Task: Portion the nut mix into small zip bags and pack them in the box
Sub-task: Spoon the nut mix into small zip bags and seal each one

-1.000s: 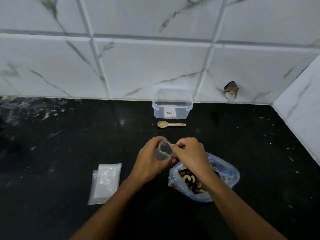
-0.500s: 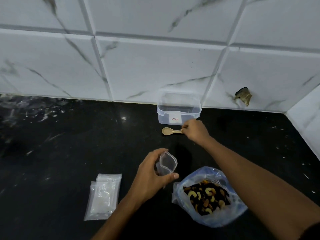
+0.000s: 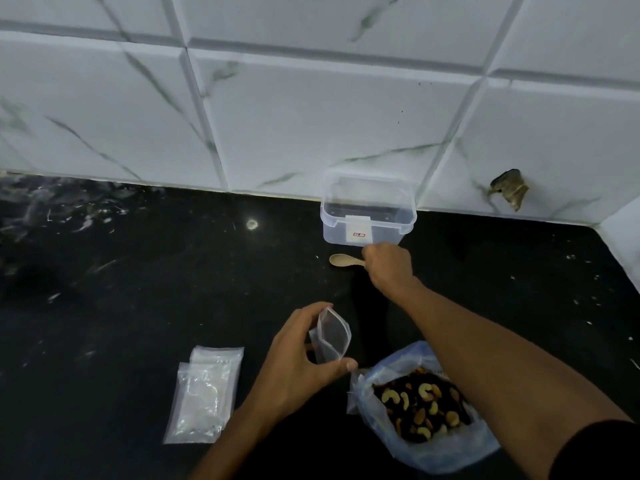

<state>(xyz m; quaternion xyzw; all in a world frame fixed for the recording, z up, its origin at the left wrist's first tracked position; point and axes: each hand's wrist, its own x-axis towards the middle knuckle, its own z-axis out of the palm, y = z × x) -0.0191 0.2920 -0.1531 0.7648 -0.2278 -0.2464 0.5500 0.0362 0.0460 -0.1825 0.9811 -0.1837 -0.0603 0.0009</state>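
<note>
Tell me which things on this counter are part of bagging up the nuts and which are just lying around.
In use: small zip bag in left hand; wooden spoon at right hand; nut mix bag; clear box; spare zip bags.

Just there: debris stuck on the wall tile.

Dim, soft picture; a small glare spot on the counter (image 3: pixel 251 224) toward eleven o'clock, edges perhaps bowed.

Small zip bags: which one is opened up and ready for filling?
The small zip bag held upright in the left hand, mouth spread open. The spare bags lie flat, stacked on the counter.
</note>
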